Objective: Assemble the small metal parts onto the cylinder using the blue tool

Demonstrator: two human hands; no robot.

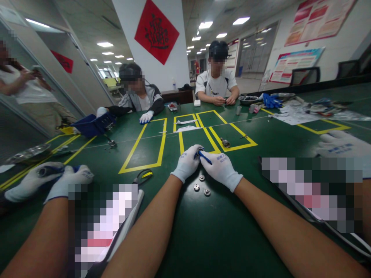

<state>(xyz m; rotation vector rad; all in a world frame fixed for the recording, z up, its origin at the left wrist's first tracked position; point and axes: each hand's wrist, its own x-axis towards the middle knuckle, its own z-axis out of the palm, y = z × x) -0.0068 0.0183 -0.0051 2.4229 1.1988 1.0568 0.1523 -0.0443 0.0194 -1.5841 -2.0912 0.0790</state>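
Both my hands wear white gloves and meet above the green table. My left hand is closed around a small round metal part with a dark, ring-like top. From the other side, my right hand has its fingers closed against the same part. A blue strip shows along the right fingers; I cannot tell whether it is glove coating or a slim tool. Just below my hands lie three small metal discs with raised centres, a top one, a left one and a right one.
Yellow tape marks rectangles ahead. A metal cylinder lies in one. Co-workers' gloved hands are at left and right. Two people sit opposite. A blue bin stands far left; papers lie far right. Blurred-out flat items flank my forearms.
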